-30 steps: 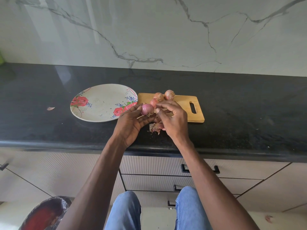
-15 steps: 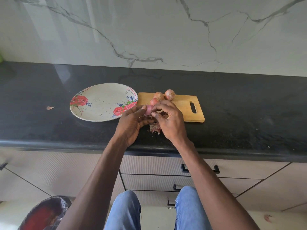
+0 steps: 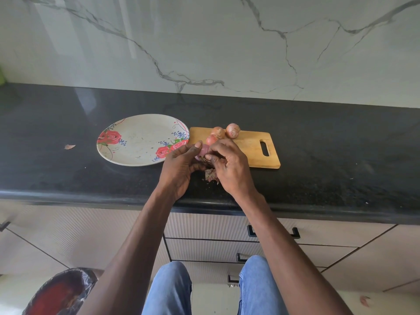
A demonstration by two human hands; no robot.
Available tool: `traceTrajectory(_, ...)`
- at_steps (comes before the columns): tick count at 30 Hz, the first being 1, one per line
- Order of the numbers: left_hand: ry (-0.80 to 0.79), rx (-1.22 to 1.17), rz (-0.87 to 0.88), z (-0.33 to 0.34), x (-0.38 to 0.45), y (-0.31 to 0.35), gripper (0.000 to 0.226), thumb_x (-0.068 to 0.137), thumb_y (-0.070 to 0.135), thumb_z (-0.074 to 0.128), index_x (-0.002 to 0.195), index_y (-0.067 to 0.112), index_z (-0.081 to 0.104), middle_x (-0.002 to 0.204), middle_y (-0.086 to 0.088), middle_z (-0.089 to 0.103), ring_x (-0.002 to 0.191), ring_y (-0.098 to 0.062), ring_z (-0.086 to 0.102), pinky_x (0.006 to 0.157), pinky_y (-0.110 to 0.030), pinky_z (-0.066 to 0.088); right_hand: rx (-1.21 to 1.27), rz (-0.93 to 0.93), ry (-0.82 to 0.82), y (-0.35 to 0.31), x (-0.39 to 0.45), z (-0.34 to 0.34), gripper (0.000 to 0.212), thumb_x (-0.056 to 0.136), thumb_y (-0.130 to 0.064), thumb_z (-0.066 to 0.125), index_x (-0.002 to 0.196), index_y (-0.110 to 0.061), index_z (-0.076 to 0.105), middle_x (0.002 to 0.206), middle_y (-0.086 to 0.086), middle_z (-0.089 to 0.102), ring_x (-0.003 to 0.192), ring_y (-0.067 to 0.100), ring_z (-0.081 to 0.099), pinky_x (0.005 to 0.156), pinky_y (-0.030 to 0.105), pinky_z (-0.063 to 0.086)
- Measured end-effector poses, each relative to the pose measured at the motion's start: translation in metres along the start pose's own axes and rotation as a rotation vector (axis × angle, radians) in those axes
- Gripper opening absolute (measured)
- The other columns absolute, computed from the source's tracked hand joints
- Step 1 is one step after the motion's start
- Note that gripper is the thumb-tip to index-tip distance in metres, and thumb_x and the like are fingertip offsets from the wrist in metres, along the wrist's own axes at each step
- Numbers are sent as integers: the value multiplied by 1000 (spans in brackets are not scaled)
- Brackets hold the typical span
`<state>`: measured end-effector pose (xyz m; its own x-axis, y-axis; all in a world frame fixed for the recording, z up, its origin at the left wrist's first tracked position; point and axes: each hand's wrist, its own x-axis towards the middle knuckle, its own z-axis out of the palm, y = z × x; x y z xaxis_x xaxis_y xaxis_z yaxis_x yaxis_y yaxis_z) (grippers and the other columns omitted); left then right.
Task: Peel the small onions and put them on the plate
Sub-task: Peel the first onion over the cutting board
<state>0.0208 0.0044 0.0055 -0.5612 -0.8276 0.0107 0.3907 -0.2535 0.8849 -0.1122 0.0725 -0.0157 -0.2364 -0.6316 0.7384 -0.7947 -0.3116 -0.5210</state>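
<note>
A small pink onion (image 3: 203,151) is held between both hands, just above the black counter's front part. My left hand (image 3: 179,169) grips it from the left, and my right hand (image 3: 229,165) pinches at its root end from the right. Most of the onion is hidden by my fingers. Three unpeeled onions (image 3: 232,130) lie on the left end of the wooden cutting board (image 3: 252,151). The floral plate (image 3: 141,139) sits left of the board with nothing on it. A heap of dry onion skins (image 3: 211,175) lies on the counter under my right hand.
A stray skin flake (image 3: 69,146) lies on the counter left of the plate. A marble wall backs the black counter (image 3: 341,155). Drawers with black handles (image 3: 272,233) are below, and a lined bin (image 3: 59,292) stands on the floor at the lower left.
My hands have closed together round the onion, which showed plainly a second ago and is now mostly covered. My right fingers have shifted to its root end.
</note>
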Motion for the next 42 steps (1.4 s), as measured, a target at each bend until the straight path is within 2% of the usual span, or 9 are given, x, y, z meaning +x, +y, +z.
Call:
traceTrajectory(5,5,10,2,2,-2,2,17,97,15,62,88,4,71,81,-8,70,70,-15,66,58,-24,53,42,16,-16,0,0,-1,23,89,-5,73,112,-5,71,113,11,64,106,20,64,88,22,56)
traceTrajectory(14,24,63,-4,4,-3,2,17,98,15,63,86,5,70,78,-6,70,65,-14,63,53,-23,49,61,18,11,0,2,-1,22,87,-1,74,109,-1,74,107,11,67,100,19,66,86,28,58)
traceTrajectory(18,47,67,10,3,-1,1,22,96,15,65,77,8,73,72,-6,66,60,-16,58,50,-24,47,87,32,-9,0,2,0,16,86,0,75,102,-1,76,98,10,65,91,18,65,81,30,58)
traceTrajectory(22,39,77,18,1,-1,-1,19,97,17,64,86,3,70,77,-8,67,62,-16,59,52,-24,48,68,17,-11,-4,0,-2,21,86,-5,75,105,-2,70,105,10,66,96,17,65,85,25,57)
traceTrajectory(25,38,70,17,2,-1,-1,18,98,15,61,89,2,68,77,-7,68,64,-14,61,53,-23,49,68,11,-31,-3,1,-2,24,89,-5,72,112,-4,72,108,11,64,100,19,65,86,30,58)
traceTrajectory(33,33,86,22,2,0,-2,19,100,14,60,88,0,66,72,-5,67,63,-15,61,52,-23,50,32,-21,2,-1,0,-1,23,88,1,71,110,-4,75,104,13,65,95,22,67,81,33,59)
traceTrajectory(37,39,36,25,3,-1,0,24,100,14,59,82,4,71,72,-7,67,62,-17,61,52,-24,51,-14,-39,-34,-3,0,0,25,86,6,73,109,-3,75,103,11,62,94,21,64,82,26,58)
traceTrajectory(40,50,-45,16,4,-1,2,32,100,13,58,74,8,75,72,-9,68,61,-17,62,51,-24,51,3,-8,-43,-4,1,-2,14,83,6,75,96,0,74,100,10,63,93,17,63,83,19,54)
traceTrajectory(42,63,-77,0,3,-1,2,26,100,13,58,81,7,74,76,-9,69,66,-18,64,54,-25,53,39,73,-23,-5,1,-5,8,85,2,74,91,-2,71,96,6,67,91,11,63,80,15,51)
